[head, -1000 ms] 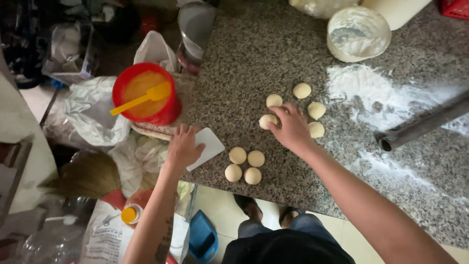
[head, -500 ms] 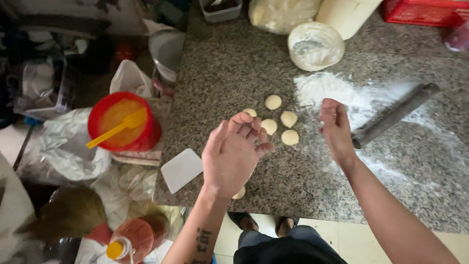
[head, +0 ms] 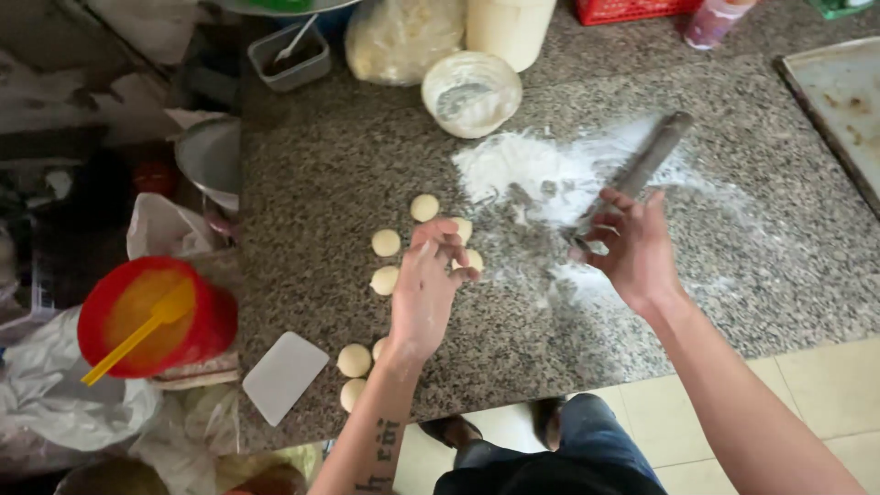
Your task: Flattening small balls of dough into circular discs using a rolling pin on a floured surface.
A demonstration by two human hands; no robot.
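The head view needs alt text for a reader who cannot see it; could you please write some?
Seen from above, a person's left hand hovers over small dough balls on a speckled stone counter, while the right hand reaches a metal rolling pin lying in scattered flour.

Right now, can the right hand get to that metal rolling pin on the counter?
Probably yes. The right hand hovers just above the near end of the rolling pin, fingers spread, and only loose flour lies between them.

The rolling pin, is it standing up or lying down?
Lying down. The rolling pin lies flat on the granite counter, slanting through the spread flour, its near end by the right hand.
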